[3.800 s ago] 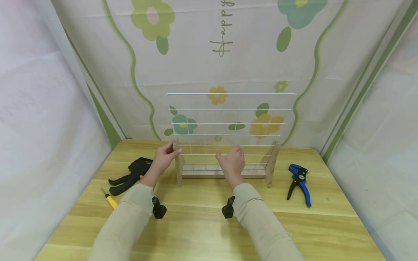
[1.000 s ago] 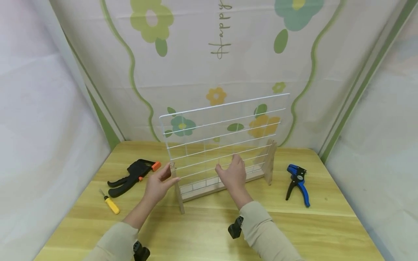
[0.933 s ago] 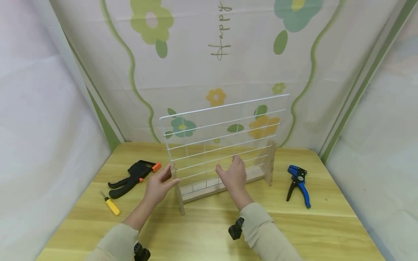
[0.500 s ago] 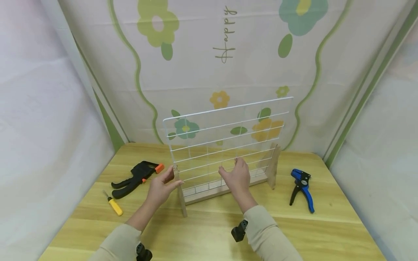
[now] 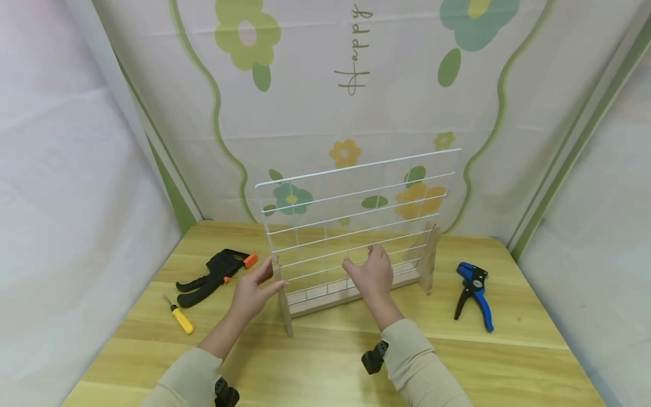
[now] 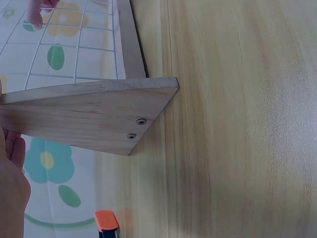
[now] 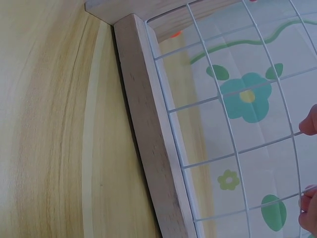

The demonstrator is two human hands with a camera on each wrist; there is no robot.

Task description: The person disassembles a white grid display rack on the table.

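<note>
A white wire grid stands upright on a wooden base bar between two wooden side panels. The whole rack sits at an angle, its left end nearer to me. My left hand holds the upper part of the left side panel between thumb and fingers. Two screw heads show on that panel's outer face in the left wrist view. At the grid's middle, my right hand pinches the wires; its fingertips touch them at the right wrist view's edge. The right side panel stands untouched.
On the table's left lie a black clamp with orange pads and a small yellow-handled screwdriver. A blue and black wire stripper lies on the right. A flower-printed cloth hangs behind the table.
Since the earliest frame, the rack's left end has swung toward me with my left hand on it. Over the last second the hands and rack hold still; only the head view shifts slightly.
</note>
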